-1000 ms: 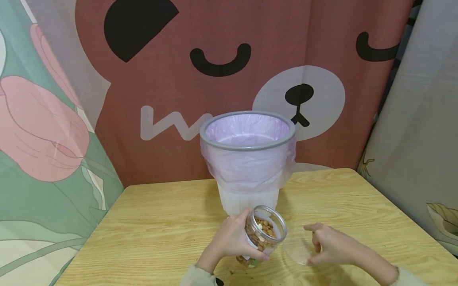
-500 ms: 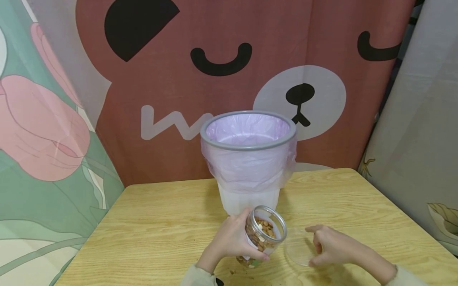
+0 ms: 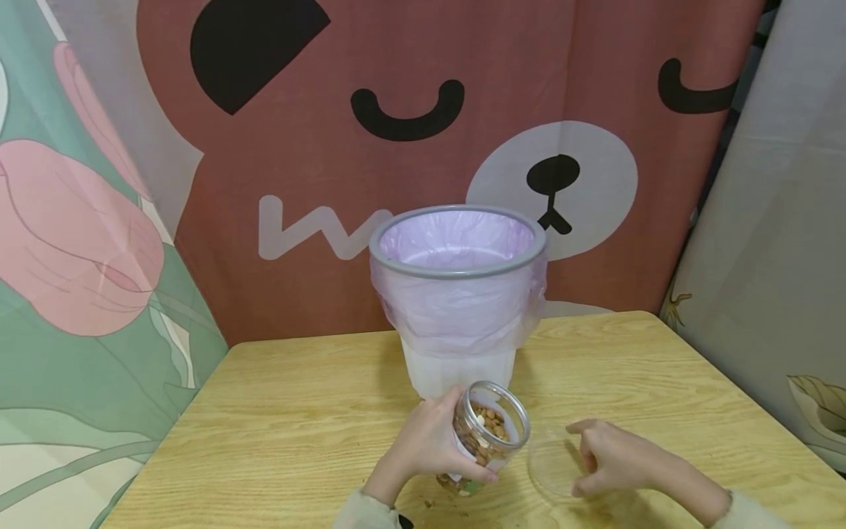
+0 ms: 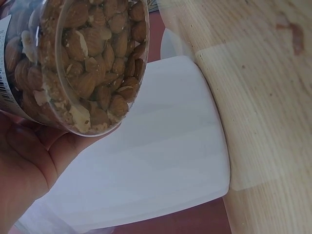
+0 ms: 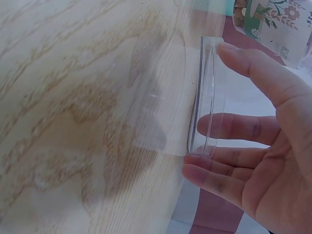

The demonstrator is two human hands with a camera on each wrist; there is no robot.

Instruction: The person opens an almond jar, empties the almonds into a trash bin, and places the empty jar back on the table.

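At the bottom middle of the head view, the left hand point(image 3: 423, 448) holds a clear jar point(image 3: 485, 444), fingers wrapped round its side. The jar leans over to the right, with its round mouth uncovered. Brown almonds point(image 4: 95, 56) press against its wall at the upper left of the left wrist view. A barcode point(image 4: 4, 90) shows at the left edge there. At the upper right of the right wrist view, the jar's label point(image 5: 287, 22) has pink flowers, green leaves and a little square code. Its writing is too small and cut off to read.

At the lower right of the head view, the right hand point(image 3: 615, 455) pinches a clear round lid point(image 3: 551, 464) by its edges, just beside the jar. I cannot tell if the lid touches the table point(image 3: 284, 419).

Dark crumbs point(image 3: 429, 504) lie below the jar. Just behind it stands a white bin point(image 3: 456, 364) with a pink-purple bag point(image 3: 463, 308) and a grey rim point(image 3: 459, 274). The jar and left hand hide part of its bottom. A bear cloth point(image 3: 317, 162) hangs at the back.
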